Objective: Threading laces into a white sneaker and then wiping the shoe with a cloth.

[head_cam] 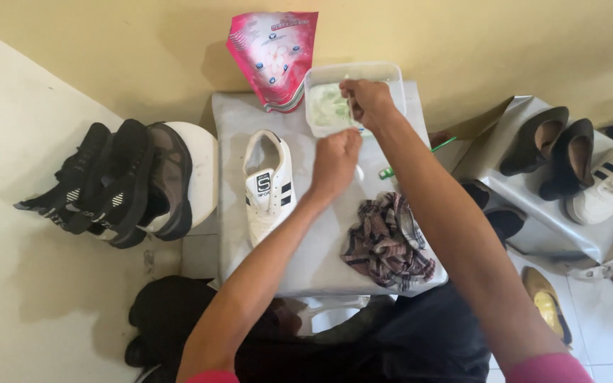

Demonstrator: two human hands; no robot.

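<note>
I hold the right hand (pixel 365 99) fingers pinched over the tub (pixel 328 106), left hand (pixel 335 162) fisted; drips risk soiling the white shoe (pixel 269 186)

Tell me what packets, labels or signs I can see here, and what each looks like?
Pouch: leaning on the wall behind the table, flat, pink-red with small light pictures.
Shoe label: on the white shoe's tongue, a small dark square.
No signs or screens.

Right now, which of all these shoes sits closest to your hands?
The white sneaker with black stripes, alone on the grey table beside the left hand. The other shoes sit off the table, at either side.
</note>
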